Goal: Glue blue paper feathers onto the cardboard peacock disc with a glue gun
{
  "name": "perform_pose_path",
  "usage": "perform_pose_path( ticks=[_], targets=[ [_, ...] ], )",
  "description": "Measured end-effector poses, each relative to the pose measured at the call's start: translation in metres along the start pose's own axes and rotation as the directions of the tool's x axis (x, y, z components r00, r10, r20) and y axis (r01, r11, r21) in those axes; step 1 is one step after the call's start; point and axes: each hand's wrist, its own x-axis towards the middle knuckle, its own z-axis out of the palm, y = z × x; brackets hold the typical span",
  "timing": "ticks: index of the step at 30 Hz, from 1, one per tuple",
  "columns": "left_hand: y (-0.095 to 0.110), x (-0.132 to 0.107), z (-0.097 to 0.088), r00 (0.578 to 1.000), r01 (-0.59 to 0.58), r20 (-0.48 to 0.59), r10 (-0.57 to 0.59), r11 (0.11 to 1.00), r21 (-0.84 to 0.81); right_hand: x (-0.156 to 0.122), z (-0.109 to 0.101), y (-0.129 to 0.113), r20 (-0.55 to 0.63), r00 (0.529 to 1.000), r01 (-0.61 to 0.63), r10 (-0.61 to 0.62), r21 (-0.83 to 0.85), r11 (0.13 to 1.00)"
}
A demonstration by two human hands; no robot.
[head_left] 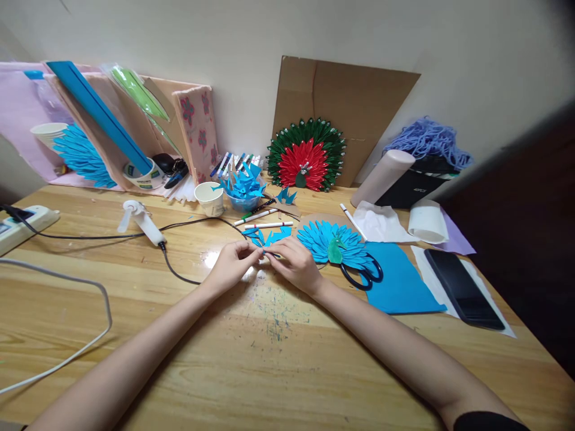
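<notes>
My left hand (233,263) and my right hand (294,263) meet at the middle of the wooden table (269,359), fingertips pinched together on a small blue paper piece (266,254). Just behind them lie loose blue folded paper pieces (269,237). To the right of my right hand sits a blue paper peacock (332,242) on a cardboard disc, with dark-handled scissors (363,274) beside it on a blue sheet (395,281).
A bowl of blue folded pieces (244,188), a paper cup (210,198), markers (263,220) and a glue gun (141,220) with its cable lie behind. A red-green peacock (306,157) leans on cardboard. A phone (462,287) lies right, a power strip (20,222) left.
</notes>
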Motion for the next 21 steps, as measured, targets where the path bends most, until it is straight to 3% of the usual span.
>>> perform_pose_path(
  ticks=[5, 10, 15, 21],
  targets=[
    [0.0001, 0.0007, -0.0004, 0.999, 0.045, 0.025, -0.043, 0.997, -0.069, 0.0009, -0.0010, 0.0014, -0.002, 0.999, -0.043, 0.043, 0.041, 0.998],
    [-0.0019, 0.0012, -0.0009, 0.999, -0.003, 0.036, 0.005, 0.999, -0.051, 0.0013, -0.0007, 0.0026, -0.015, 0.998, -0.059, 0.060, 0.066, 0.996],
    [-0.0004, -0.0004, -0.0023, 0.994, -0.109, -0.004, 0.113, 0.973, 0.204, 0.0016, 0.0002, 0.0029, -0.018, 0.998, -0.065, 0.067, 0.085, 0.994],
    [0.0006, -0.0026, -0.0045, 0.952, -0.278, 0.018, 0.307, 0.833, 0.478, 0.0027, 0.0007, 0.0018, -0.006, 0.995, -0.096, 0.097, 0.091, 0.991]
  ],
)
